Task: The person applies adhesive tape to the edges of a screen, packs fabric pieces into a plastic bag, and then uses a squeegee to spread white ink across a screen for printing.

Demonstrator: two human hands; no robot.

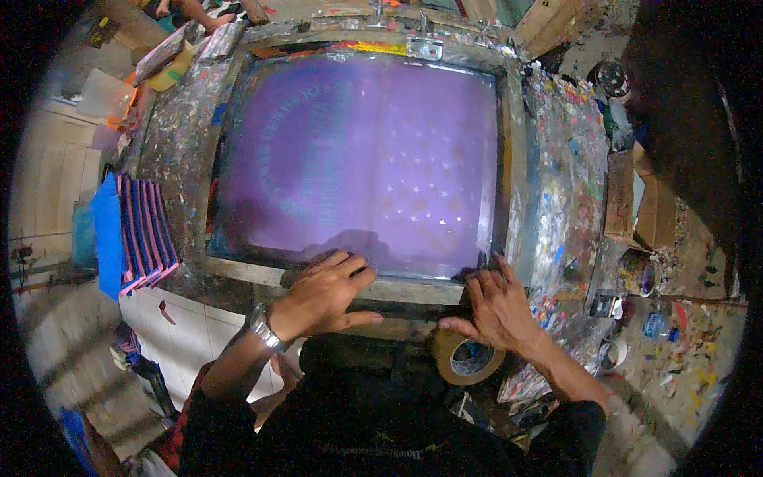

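Observation:
A screen-printing frame (510, 159) spans the middle, its purple mesh (302, 127) showing a faint ring of lettering on the left and small pale stars on the right. My left hand (326, 294) rests over the near rail left of centre, fingers bent and apart, thumb stretched out; a metal watch circles that wrist. My right hand (497, 310) lies on the near right corner, fingers curled loosely over the edge and thumb out. Neither hand visibly holds a loose object. A tape roll (447, 370) sits just below my right hand. A metal clamp (424, 46) is at the far rail.
Blue-and-pink striped layered pieces (135, 230) are stacked at the left. The worktable (568, 191) is paint-spattered. A cardboard box (648, 211) and plastic bottle (660, 326) stand at the right, among scattered clutter. Another person's bare foot or hand (207, 16) shows at the top left.

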